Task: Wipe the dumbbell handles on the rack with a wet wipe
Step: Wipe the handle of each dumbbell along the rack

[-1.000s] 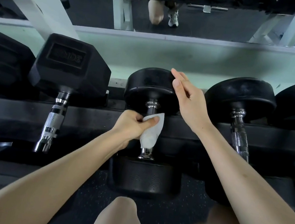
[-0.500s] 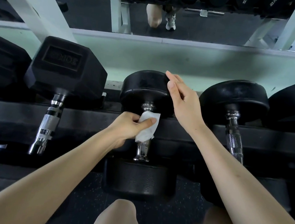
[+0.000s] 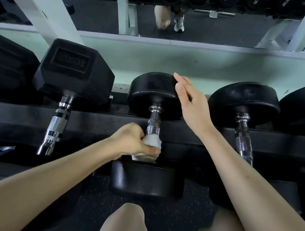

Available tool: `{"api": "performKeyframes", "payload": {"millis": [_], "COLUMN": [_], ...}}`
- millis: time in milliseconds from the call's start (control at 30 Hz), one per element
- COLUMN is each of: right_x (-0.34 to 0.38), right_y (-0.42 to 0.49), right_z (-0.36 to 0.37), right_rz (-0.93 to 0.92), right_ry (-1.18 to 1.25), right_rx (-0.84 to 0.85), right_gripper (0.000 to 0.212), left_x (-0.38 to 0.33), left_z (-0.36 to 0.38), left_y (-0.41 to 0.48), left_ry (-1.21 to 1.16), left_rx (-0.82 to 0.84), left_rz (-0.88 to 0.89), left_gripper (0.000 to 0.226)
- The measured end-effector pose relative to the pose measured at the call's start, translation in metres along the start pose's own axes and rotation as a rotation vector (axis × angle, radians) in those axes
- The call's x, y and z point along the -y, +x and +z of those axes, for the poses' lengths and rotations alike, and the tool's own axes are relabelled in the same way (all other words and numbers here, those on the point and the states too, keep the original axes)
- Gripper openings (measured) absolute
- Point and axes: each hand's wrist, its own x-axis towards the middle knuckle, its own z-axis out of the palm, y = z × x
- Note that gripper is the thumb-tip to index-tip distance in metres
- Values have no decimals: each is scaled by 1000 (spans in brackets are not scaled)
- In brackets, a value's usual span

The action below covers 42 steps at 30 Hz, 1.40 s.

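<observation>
Dumbbell handle in the middle of the rack is the one under work; it is chrome with a knurled surface, and it runs from a round black far head toward a black near head. A white wet wipe is wrapped around the lower part of this handle, just above the near head. The left hand grips the wipe and the handle together, with the fingers curled around them and the thumb pressed across the front of the wipe. The right hand is spread flat with straight fingers that lie close together, and it rests at the upper right edge of the far head. To the left stands a hexagonal dumbbell with a bare chrome handle, and to the right a second round dumbbell. Behind the rack a mirror reflects more dumbbells. Two bare knees show at the bottom, above a dark speckled floor.
</observation>
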Motion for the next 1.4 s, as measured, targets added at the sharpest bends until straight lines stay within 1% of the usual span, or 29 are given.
{"api": "performKeyframes", "payload": {"millis": [67, 100, 167, 200, 233, 267, 300, 333, 367, 433, 533, 567, 600, 667, 767, 833, 900, 967, 1000, 1033, 1067, 1100, 1133, 1167, 1200, 1233, 1300, 1367, 1400], "right_x": [4, 7, 13, 17, 21, 27, 34, 41, 49, 62, 62, 58, 54, 49, 42, 38, 35, 32, 29, 24, 19, 14, 8, 4, 0, -4, -14, -20, -23], "right_y": [-1, -1, -3, -6, -10, -18, -26, -35, -45, -63, -76, -79, -81, -84, -89, -94, -99, -102, -103, -104, -103, -102, -100, -97, -94, -90, -82, -77, -75], "right_z": [-2, -3, -8, -9, -9, -11, -14, -17, -21, -30, -48, -53, -59, -73, -98, -116, -133, -147, -155, -162, -169, -175, -178, -178, -174, -168, -152, -140, -138], "right_rz": [3, 6, 9, 28, 58, 95, 132, 172, 232, 398, 640, 692, 734, 787, 801, 795, 752, 655, 583, 496, 396, 298, 230, 205, 230, 275, 336, 364, 387], "right_ry": [-10, -16, -63, -103, -144, -160, -135, -63, 30, 199, 481, 605, 720, 839, 801, 806, 808, 709, 617, 473, 255, -7, -255, -435, -543, -582, -505, -435, -422], "right_rx": [14, 21, 8, -43, -137, -235, -302, -316, -286, -108, 156, 204, 219, 183, 93, 17, -63, -192, -272, -352, -414, -436, -414, -360, -285, -207, -109, -146, -198], "right_gripper": [37, 37, 36, 34, 27, 18, 15, 21, 28, 35, 44, 43, 36, 22, 18, 20, 22, 15, 11, 10, 11, 13, 15, 17, 17, 16, 14, 13, 18], "left_x": [-5, -8, -18, -24, -31, -37, -43, -48, -54, -62, -77, -83, -90, -104, -124, -136, -148, -160, -164, -168, -171, -172, -173, -175, -176, -179, -183, -183, -181], "left_z": [-12, -19, -32, -36, -38, -37, -35, -32, -29, -21, -4, 3, 10, 22, 34, 41, 48, 54, 56, 56, 55, 54, 51, 49, 48, 46, 46, 49, 51], "left_y": [-9, -14, -23, -27, -31, -34, -37, -39, -41, -40, -35, -33, -33, -33, -35, -33, -31, -26, -22, -18, -13, -8, -3, 2, 9, 15, 26, 36, 40], "left_ry": [113, 123, 20, -53, -104, -123, -130, -121, -114, -76, -56, -55, -48, -45, -197, -250, -269, -330, -350, -334, -268, -153, -8, 138, 269, 377, 470, 409, 356], "left_rx": [-137, -230, -356, -378, -384, -383, -385, -387, -388, -381, -321, -291, -263, -176, 104, 211, 253, 248, 203, 109, -23, -166, -280, -340, -343, -314, -219, -133, -108], "left_rz": [69, 111, 189, 225, 250, 274, 298, 326, 361, 428, 490, 513, 536, 583, 639, 687, 737, 742, 730, 719, 722, 736, 751, 755, 739, 708, 645, 634, 648], "left_gripper": [43, 42, 36, 28, 26, 32, 41, 48, 51, 53, 62, 66, 69, 76, 81, 76, 66, 54, 49, 46, 44, 43, 44, 46, 49, 51, 49, 45, 44]}}
